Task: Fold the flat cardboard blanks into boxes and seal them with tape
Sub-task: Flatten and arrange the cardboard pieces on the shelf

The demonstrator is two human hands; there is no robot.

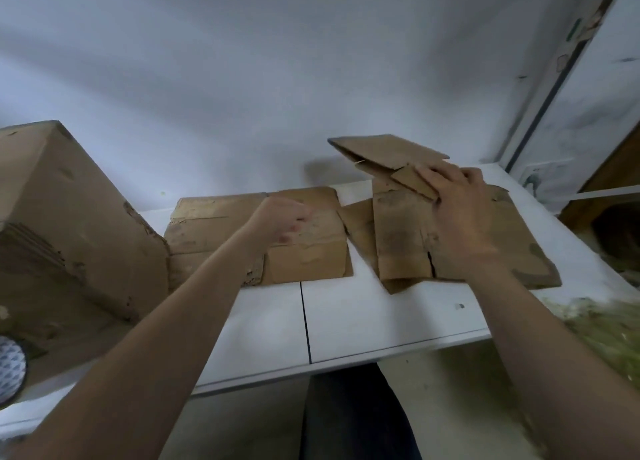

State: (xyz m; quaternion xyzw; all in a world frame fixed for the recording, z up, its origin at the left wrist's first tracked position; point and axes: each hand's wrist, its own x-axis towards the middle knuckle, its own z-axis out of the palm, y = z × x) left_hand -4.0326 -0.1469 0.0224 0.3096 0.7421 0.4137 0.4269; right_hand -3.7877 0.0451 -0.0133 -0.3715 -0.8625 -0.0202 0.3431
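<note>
A: Where's the blank, and which way does it run?
B: The lifted blank (384,151) hangs above the right pile (502,251), its long axis slanting from the right hand (457,206) up and left toward the wall (277,78). That hand pinches its near flap.
A: The left hand (282,220)?
B: Over the middle stack (311,255), with loosely curled fingers that hold nothing.
A: What crowds it?
B: A big box (69,210) at the bench's left end, with a tape roll (8,366) below it at the frame edge. Bare bench (381,321) runs from the piles to the front edge.
</note>
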